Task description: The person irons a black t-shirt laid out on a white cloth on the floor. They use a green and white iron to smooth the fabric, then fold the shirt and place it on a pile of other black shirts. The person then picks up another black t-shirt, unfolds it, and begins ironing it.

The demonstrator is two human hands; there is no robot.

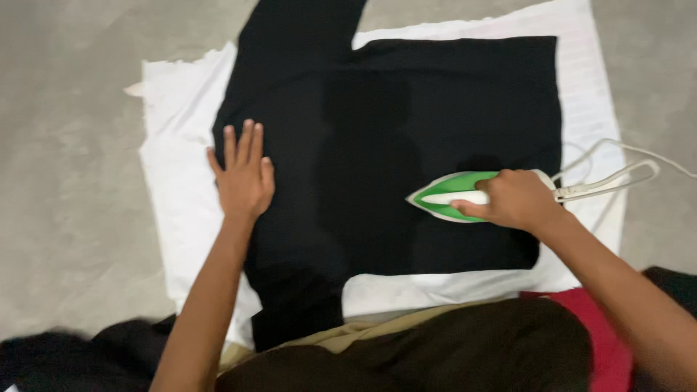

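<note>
A black garment (385,145) lies spread flat on a white cloth (174,160) on the floor. My left hand (243,174) presses flat on the garment's left part, fingers together and pointing away from me. My right hand (512,199) grips the handle of a green and white iron (450,196), which rests sole-down on the garment's right side with its tip pointing left. The iron's white cord (617,174) loops off to the right.
Grey concrete floor (65,181) surrounds the white cloth. Dark clothing (58,359) lies at the lower left. My legs, in dark and red fabric (581,334), fill the bottom edge.
</note>
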